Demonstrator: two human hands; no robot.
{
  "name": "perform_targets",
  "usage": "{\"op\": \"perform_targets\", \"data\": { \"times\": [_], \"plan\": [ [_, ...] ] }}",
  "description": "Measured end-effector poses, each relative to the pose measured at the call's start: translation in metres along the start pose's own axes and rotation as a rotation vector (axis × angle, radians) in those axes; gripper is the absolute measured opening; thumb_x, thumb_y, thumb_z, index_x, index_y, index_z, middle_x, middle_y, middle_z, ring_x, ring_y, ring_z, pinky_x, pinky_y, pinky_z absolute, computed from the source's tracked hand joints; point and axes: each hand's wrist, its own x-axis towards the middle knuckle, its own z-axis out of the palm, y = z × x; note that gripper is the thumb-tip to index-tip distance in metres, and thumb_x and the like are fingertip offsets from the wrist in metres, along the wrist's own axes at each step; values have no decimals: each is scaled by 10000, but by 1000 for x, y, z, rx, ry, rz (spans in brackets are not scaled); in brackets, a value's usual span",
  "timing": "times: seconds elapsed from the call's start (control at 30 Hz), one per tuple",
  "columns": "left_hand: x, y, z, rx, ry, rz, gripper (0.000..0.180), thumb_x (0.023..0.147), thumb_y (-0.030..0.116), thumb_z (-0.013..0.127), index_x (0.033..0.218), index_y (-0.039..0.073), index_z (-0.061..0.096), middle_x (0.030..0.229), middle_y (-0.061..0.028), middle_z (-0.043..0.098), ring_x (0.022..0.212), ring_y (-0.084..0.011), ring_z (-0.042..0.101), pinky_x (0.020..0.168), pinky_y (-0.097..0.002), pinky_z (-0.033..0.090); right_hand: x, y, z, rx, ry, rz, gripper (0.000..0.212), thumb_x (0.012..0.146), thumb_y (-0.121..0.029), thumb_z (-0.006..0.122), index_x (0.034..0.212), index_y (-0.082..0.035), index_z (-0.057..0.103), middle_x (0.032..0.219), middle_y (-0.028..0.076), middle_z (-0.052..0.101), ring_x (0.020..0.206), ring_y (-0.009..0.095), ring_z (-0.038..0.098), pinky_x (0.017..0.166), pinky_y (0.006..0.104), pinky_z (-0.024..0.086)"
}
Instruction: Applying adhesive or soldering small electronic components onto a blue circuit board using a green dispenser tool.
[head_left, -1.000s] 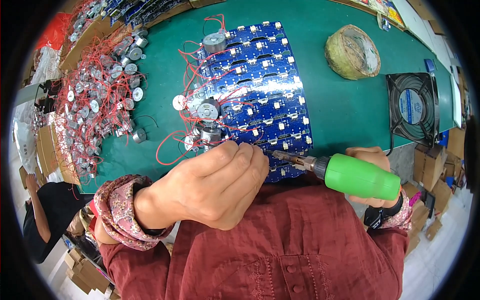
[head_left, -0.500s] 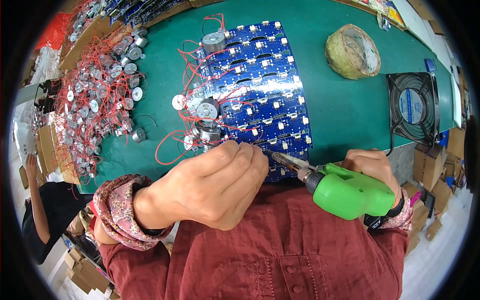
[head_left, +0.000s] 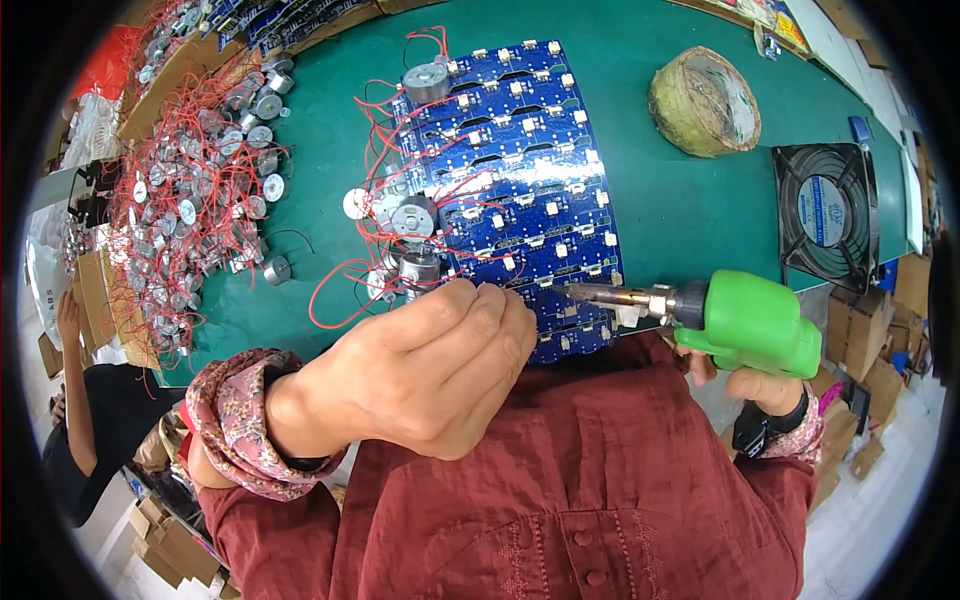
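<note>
A blue circuit board panel [head_left: 540, 215], split into several strips with small white components, lies on the green table. My left hand [head_left: 430, 370] is closed in a pinch over the panel's near left corner. Whatever its fingertips grip is hidden behind them. My right hand [head_left: 765, 388] is wrapped round a green soldering gun [head_left: 760, 325]. The gun's metal tip points left, over the near right part of the panel, apart from my left fingers. Small round motors [head_left: 414, 217] with red wires sit along the panel's left edge, just beyond my left hand.
A large heap of motors with red wires [head_left: 200, 205] covers the table's left side. A tape roll [head_left: 703, 103] stands at the back right, and a black fan [head_left: 826, 217] at the right edge. At far left is another person's arm [head_left: 78, 400]. Cardboard boxes [head_left: 858, 325] fill the right.
The soldering gun's tip has moved right, away from my left fingertips, and the gun has swung up and to the right in my right hand. My left hand has stayed in place.
</note>
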Motion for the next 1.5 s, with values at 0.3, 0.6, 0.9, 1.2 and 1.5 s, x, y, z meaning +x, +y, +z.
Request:
{"op": "perform_targets", "data": {
  "times": [0.3,0.6,0.9,1.2,1.5],
  "plan": [
    [-1,0,-5,5,-13,-5,245,724,119,596,906,-12,694,935,-113,668,835,-203,644,735,-301,498,1,5,-2,128,5,-32,570,797,-460,742,1093,8,609,1043,172,600,624,197,591,535,278,469],
    [-4,9,-2,6,15,-31,285,731,114,577,956,-26,681,958,-114,659,851,-202,646,764,-309,503,8,6,-6,116,7,-97,523,808,-451,733,1045,-1,612,984,161,585,563,179,574,490,248,448],
    [-22,-16,-65,83,145,-647,315,748,287,771,955,57,711,921,-55,664,827,-242,603,779,-352,439,-1,8,-13,99,123,-160,524,811,-452,722,996,16,577,965,154,566,529,158,542,475,247,437],
    [-34,-15,-51,-767,171,-1127,84,749,119,779,808,66,750,739,-40,679,728,-188,584,745,-315,420,26,-14,-1,183,0,-269,504,819,-415,693,1022,7,508,974,150,522,583,180,578,444,249,449],
    [0,5,-42,-232,105,-599,239,622,257,822,852,236,758,786,109,631,789,-128,507,760,-337,241,76,-58,63,-94,-156,-258,411,836,40,653,1212,-30,503,1144,104,510,1023,214,621,719,277,541]
  ]
}}
